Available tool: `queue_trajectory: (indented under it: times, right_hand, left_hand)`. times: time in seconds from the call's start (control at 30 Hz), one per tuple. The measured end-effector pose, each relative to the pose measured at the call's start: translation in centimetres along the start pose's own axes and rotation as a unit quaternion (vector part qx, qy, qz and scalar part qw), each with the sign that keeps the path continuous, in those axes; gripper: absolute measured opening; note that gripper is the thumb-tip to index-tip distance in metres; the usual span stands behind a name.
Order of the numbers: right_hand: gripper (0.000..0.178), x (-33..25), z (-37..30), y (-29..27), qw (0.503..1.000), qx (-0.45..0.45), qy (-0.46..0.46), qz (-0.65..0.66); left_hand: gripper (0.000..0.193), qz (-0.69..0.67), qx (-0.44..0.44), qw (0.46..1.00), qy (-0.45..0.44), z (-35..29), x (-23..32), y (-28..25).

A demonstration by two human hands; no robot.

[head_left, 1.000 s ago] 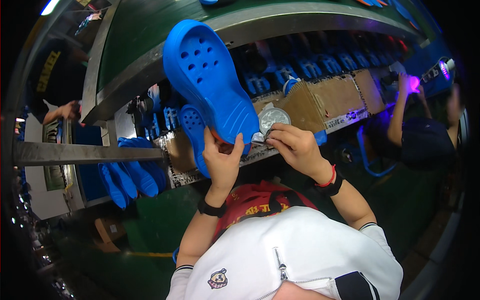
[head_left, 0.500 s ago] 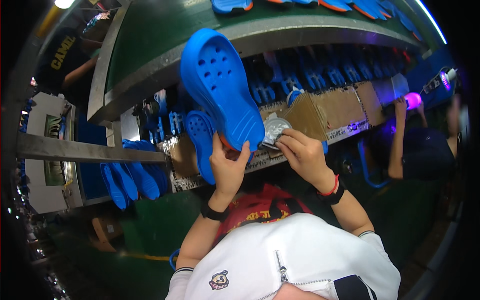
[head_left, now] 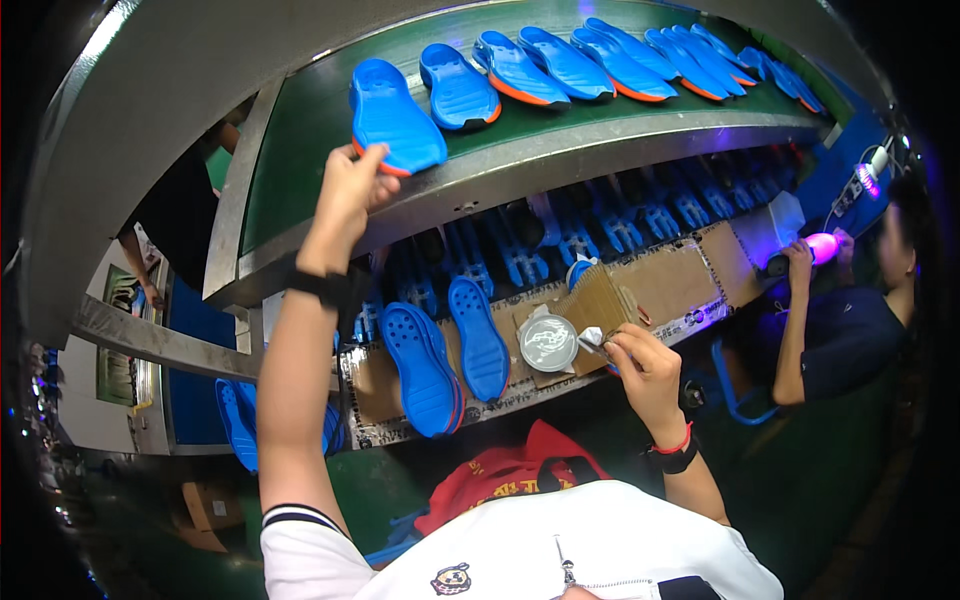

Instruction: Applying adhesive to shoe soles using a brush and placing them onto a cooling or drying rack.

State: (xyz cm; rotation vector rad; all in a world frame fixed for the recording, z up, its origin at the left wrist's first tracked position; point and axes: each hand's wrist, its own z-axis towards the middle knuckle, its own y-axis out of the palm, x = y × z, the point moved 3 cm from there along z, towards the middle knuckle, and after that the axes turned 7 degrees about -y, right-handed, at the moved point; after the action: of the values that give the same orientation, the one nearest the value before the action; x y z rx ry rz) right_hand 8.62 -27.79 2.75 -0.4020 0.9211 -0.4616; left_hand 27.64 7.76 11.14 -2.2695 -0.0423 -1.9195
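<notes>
My left hand (head_left: 352, 195) reaches up and grips the heel end of a blue shoe sole (head_left: 388, 112) with an orange edge, at the near left of a green belt (head_left: 290, 160). Fingers of my right hand (head_left: 648, 372) pinch a small whitish scrap, perhaps cloth or tissue (head_left: 591, 338). Just left of it sits a round dish (head_left: 548, 343) with a pale, shiny inside, on cardboard. Further left on the same lower shelf lie a stacked pair of blue soles (head_left: 422, 370) and a single blue sole (head_left: 480, 338).
Several blue-and-orange soles (head_left: 565, 65) line the belt. Beneath it, dark shoe uppers with blue parts (head_left: 520, 255) stand in a row. A cardboard flap (head_left: 605, 300) rises behind the dish. At right, a co-worker (head_left: 850, 330) handles something near a glowing pink lamp (head_left: 822, 246).
My left hand has carried the sole up and away to the belt. My right hand has moved right and down, off the dish, with the whitish scrap. The view has shifted too.
</notes>
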Motion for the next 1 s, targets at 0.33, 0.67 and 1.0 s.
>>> queue_trajectory:
  times: [0.33, 0.67, 1.0]
  right_hand:
    - [0.007, 0.3, -1.4, 1.7, 1.0, -0.023, 0.0, 0.012]
    - [0.008, 1.7, -3.0, 2.9, 0.997, -0.058, 0.034, 0.023]
    - [0.009, 1.4, -3.8, 3.8, 0.995, -0.072, 0.059, 0.034]
  left_hand:
    - [0.045, 0.116, 0.199, 0.949, 0.217, -0.5, -1.7, 1.2]
    - [0.039, -0.219, 0.002, 0.87, -0.442, -22.2, -30.7, 7.9]
    - [0.027, -0.293, 0.099, 0.833, -0.46, -18.8, -37.9, 8.8]
